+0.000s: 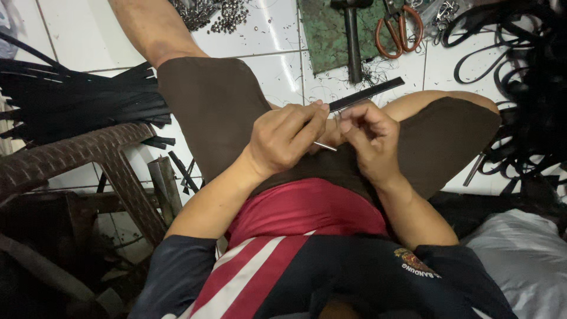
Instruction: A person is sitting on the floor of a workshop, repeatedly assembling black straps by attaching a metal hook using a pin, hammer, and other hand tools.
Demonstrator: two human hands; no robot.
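Observation:
I sit on a white tiled floor with my legs folded in brown shorts. My left hand (283, 139) pinches the near end of a flat black strap (366, 94) and a thin metal rod (325, 146) pokes out from under its fingers. My right hand (369, 139) meets it from the right, fingertips closed on the same strap end. The strap sticks out up and to the right over my knee. What lies between the fingers is hidden.
A hammer (352, 41) lies on a green mat (325, 35) beside orange-handled scissors (401, 26). Small metal rivets (212, 15) are heaped at the top. Black strap bundles (77, 103) lie left, tangled straps (520, 88) right, a brown plastic stool (88, 153) near left.

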